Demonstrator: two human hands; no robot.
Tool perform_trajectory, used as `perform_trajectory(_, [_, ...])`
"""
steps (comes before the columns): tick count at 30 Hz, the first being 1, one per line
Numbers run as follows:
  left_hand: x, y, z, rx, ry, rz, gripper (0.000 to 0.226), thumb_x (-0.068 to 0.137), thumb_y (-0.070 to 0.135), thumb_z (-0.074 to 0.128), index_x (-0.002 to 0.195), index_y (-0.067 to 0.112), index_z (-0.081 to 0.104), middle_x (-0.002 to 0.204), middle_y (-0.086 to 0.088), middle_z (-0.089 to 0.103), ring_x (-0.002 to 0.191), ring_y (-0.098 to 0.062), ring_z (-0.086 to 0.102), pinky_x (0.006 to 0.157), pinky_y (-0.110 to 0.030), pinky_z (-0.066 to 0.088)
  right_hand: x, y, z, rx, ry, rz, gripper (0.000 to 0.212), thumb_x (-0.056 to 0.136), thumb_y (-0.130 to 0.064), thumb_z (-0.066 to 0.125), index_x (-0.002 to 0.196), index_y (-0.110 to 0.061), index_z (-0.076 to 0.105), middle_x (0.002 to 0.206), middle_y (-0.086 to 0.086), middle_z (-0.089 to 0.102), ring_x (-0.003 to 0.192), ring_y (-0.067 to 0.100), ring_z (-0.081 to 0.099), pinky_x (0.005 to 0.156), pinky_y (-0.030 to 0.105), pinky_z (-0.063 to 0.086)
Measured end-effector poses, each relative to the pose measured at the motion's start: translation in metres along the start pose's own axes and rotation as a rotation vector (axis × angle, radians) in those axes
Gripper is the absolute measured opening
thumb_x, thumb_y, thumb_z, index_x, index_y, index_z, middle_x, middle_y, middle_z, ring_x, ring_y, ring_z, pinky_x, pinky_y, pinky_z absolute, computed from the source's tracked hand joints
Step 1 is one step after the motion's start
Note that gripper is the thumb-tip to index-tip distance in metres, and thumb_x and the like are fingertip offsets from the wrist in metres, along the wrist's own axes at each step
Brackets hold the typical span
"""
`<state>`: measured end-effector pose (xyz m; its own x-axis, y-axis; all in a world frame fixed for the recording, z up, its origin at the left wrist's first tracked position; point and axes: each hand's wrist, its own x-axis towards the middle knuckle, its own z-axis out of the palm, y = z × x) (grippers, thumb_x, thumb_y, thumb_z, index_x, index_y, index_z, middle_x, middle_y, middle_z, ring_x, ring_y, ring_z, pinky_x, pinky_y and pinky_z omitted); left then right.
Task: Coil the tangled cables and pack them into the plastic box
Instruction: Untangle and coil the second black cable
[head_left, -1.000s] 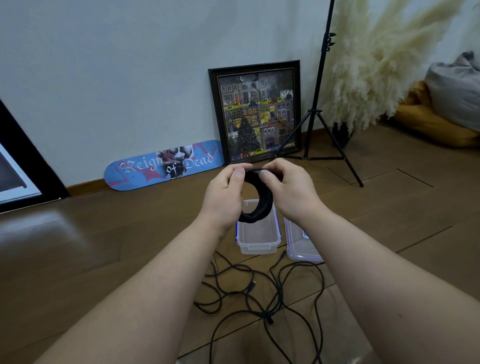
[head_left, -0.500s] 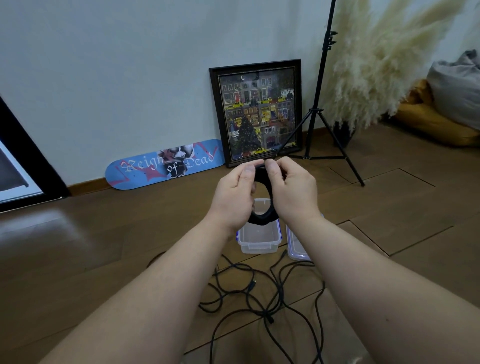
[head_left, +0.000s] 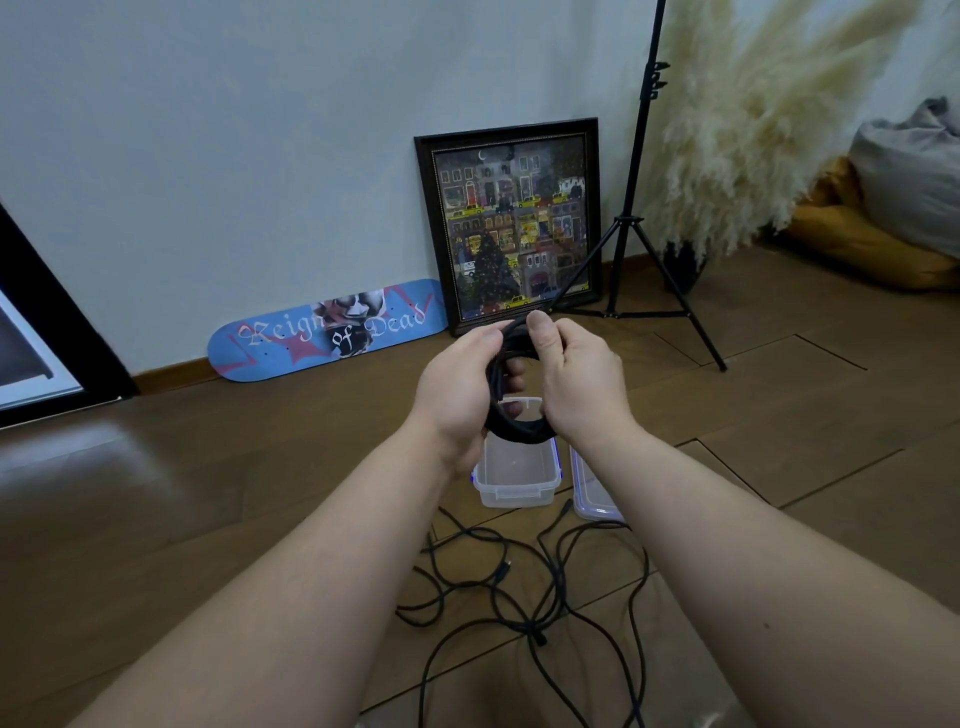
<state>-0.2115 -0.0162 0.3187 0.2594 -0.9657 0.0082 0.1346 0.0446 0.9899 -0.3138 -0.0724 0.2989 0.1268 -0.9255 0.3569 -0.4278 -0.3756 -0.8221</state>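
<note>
- Gripping one black coil (head_left: 511, 431) between them, the left hand (head_left: 457, 384) and the right hand (head_left: 571, 379) were both curled round it at chest height, the left on its left side and the right thumb pressing over its top.
- That coil looked wound into a tight ring, so one cable seemed finished or nearly so; whether its loose end was tucked in could not be made out.
- Directly beneath the hands sat the clear plastic box (head_left: 517, 491) on the floor, open, and nothing showed in the part of it that could be seen; the coil was not yet packed.
- Just right of the box, under the right wrist, lay its lid (head_left: 592, 499), mostly covered by the forearm.
- Nearer the person than the hands, between the two forearms, the loose cables (head_left: 519, 597) sprawled in a tangle on the wooden floor (head_left: 260, 493), not yet coiled. By my judgement most of the job remained.
- How many cables made up the tangle was unclear, since strands crossed and ran off the bottom edge.
- The far part of the box was hidden behind the coil and hands.
</note>
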Motion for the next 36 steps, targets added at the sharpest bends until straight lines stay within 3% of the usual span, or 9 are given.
perform_trajectory(7, [0.004, -0.011, -0.003, 0.196, 0.172, 0.182, 0.031, 0.102, 0.037, 0.046, 0.077, 0.020, 0.054, 0.059, 0.006, 0.043, 0.052, -0.013, 0.035, 0.057, -0.033, 0.032, 0.000, -0.004, 0.008, 0.070, -0.085, -0.024, 0.048, 0.101, -0.049, 0.035, 0.077, -0.010, 0.051, 0.062, 0.001, 0.050, 0.064, 0.022, 0.052, 0.060, 0.033, 0.034])
perform_trajectory(13, [0.002, -0.007, -0.008, 0.236, 0.045, 0.316, 0.020, 0.104, 0.022, 0.044, 0.102, 0.028, 0.063, 0.062, -0.003, 0.043, 0.052, -0.012, 0.039, 0.054, -0.030, 0.035, 0.000, -0.007, 0.001, 0.544, -0.224, 0.233, 0.040, 0.103, -0.041, 0.039, 0.100, -0.014, 0.069, 0.061, 0.006, 0.047, 0.050, 0.019, 0.046, 0.049, 0.029, 0.042])
perform_trajectory(15, [0.003, -0.008, -0.005, 0.277, 0.050, 0.399, 0.023, 0.104, 0.022, 0.045, 0.105, 0.035, 0.063, 0.073, -0.013, 0.050, 0.057, -0.013, 0.047, 0.061, -0.033, 0.041, -0.001, -0.007, 0.001, 0.430, -0.153, 0.144, 0.039, 0.102, -0.044, 0.037, 0.104, -0.016, 0.065, 0.069, 0.005, 0.057, 0.059, 0.021, 0.055, 0.057, 0.032, 0.044])
perform_trajectory(18, [0.005, -0.009, -0.003, 0.242, 0.196, 0.431, 0.022, 0.098, 0.031, 0.045, 0.102, 0.039, 0.066, 0.096, -0.025, 0.059, 0.087, -0.052, 0.054, 0.073, -0.057, 0.048, -0.006, -0.006, 0.001, 0.168, -0.133, -0.042, 0.032, 0.102, -0.039, 0.041, 0.127, -0.023, 0.050, 0.100, -0.001, 0.064, 0.090, 0.020, 0.059, 0.073, 0.031, 0.042])
perform_trajectory(22, [0.008, -0.009, -0.004, 0.169, 0.286, 0.391, 0.024, 0.099, 0.034, 0.044, 0.099, 0.041, 0.067, 0.105, -0.035, 0.055, 0.100, -0.059, 0.050, 0.084, -0.067, 0.045, -0.012, -0.005, 0.005, -0.056, -0.178, -0.115, 0.046, 0.102, -0.023, 0.040, 0.148, -0.027, 0.034, 0.113, 0.010, 0.065, 0.095, 0.030, 0.060, 0.079, 0.036, 0.047])
perform_trajectory(26, [0.011, -0.010, -0.003, 0.124, 0.317, 0.375, 0.026, 0.090, 0.044, 0.044, 0.097, 0.040, 0.069, 0.096, -0.031, 0.055, 0.090, -0.057, 0.049, 0.085, -0.069, 0.044, -0.013, -0.003, 0.003, -0.009, -0.064, -0.159, 0.042, 0.101, -0.018, 0.045, 0.143, -0.023, 0.047, 0.111, 0.007, 0.068, 0.094, 0.022, 0.061, 0.074, 0.022, 0.040])
perform_trajectory(29, [0.012, -0.010, -0.004, 0.088, 0.339, 0.348, 0.025, 0.087, 0.046, 0.046, 0.091, 0.042, 0.070, 0.072, -0.007, 0.055, 0.077, -0.032, 0.043, 0.085, -0.069, 0.044, -0.012, -0.003, 0.004, 0.049, -0.032, -0.152, 0.040, 0.100, -0.021, 0.051, 0.140, -0.022, 0.052, 0.114, 0.001, 0.069, 0.100, 0.017, 0.061, 0.078, 0.017, 0.039])
perform_trajectory(33, [0.016, -0.008, -0.012, 0.037, 0.418, 0.299, 0.025, 0.085, 0.044, 0.047, 0.088, 0.039, 0.072, 0.096, -0.032, 0.056, 0.083, -0.047, 0.050, 0.090, -0.069, 0.042, -0.010, -0.004, 0.006, 0.028, -0.218, -0.078, 0.049, 0.099, -0.038, 0.049, 0.145, -0.030, 0.038, 0.119, 0.001, 0.064, 0.102, 0.023, 0.063, 0.091, 0.035, 0.051])
perform_trajectory(36, [0.015, -0.006, -0.017, 0.038, 0.424, 0.298, 0.023, 0.094, 0.038, 0.048, 0.090, 0.039, 0.070, 0.066, -0.004, 0.056, 0.067, -0.020, 0.047, 0.066, -0.047, 0.046, -0.013, -0.010, 0.011, -0.044, -0.304, -0.029, 0.042, 0.101, -0.037, 0.040, 0.142, -0.033, 0.033, 0.107, 0.005, 0.064, 0.088, 0.030, 0.063, 0.084, 0.048, 0.053])
